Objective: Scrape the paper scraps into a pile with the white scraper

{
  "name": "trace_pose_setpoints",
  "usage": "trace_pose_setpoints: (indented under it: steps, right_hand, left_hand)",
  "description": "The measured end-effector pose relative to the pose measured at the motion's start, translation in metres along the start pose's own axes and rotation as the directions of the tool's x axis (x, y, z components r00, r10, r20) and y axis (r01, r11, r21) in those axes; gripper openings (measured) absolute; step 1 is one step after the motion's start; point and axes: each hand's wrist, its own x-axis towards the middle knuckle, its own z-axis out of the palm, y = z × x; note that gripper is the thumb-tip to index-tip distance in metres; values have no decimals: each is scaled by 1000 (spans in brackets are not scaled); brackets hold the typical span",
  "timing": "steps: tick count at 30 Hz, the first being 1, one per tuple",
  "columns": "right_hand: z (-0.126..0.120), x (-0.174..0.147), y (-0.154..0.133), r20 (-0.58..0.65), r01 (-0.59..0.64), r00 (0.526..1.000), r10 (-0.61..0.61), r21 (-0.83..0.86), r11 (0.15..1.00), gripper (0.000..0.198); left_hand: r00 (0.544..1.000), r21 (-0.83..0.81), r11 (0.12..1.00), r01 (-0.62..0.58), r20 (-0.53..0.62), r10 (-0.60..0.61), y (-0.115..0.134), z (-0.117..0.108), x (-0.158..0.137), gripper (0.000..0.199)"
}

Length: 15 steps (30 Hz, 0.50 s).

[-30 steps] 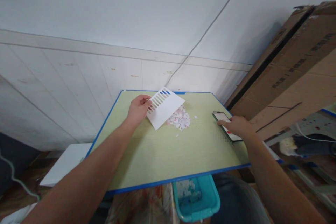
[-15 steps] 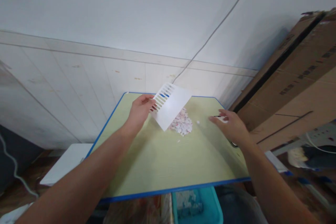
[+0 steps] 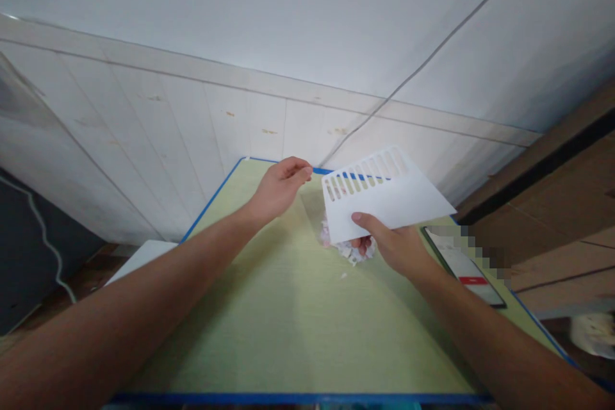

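Note:
My right hand (image 3: 384,240) grips a white card sheet (image 3: 384,205) by its lower edge, thumb on top and fingers underneath. A row of long slots is cut along the sheet's far side, and it is held tilted above the table. Below it, partly covered, lies a pile of small paper scraps (image 3: 355,253), white with some pinkish bits. My left hand (image 3: 283,187) hovers to the left of the sheet, apart from it. Its fingers are curled and pressed together at the tips; whether anything small is between them cannot be made out.
The pale green table (image 3: 269,327) has a blue edge and stands against a white panelled wall (image 3: 254,118). A phone (image 3: 473,269) with a lit screen lies near its right side. Beyond that stand brown cardboard boxes (image 3: 552,218). A grey cable (image 3: 423,67) runs down the wall.
The slotted sheet has passed from my left hand to my right hand and turned. My right hand has come inward from above the phone. The view has shifted closer to the table.

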Motion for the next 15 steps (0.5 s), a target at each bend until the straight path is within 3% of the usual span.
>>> trace_pose_setpoints:
  steps: [2, 6, 10, 15]
  right_hand:
    - [-5, -7, 0, 18, 18, 1000, -17, -52, 998, 52]
    - [-16, -22, 2, -5, 27, 1000, -28, -177, 984, 57]
    - [-23, -31, 5, 31, 38, 999, -32, -229, 973, 55]
    - [-32, -33, 7, 99, 27, 995, 0, -278, 960, 56]
  left_hand:
    - [1000, 196, 980, 23, 12, -26, -20, -7, 5, 19]
    - [987, 537, 832, -136, 149, 65, -42, -18, 6, 27]
    - [968, 634, 742, -217, 237, 81, -47, -22, 5, 38]
    - [961, 680, 707, -195, 276, -1, -55, -20, 2, 43]
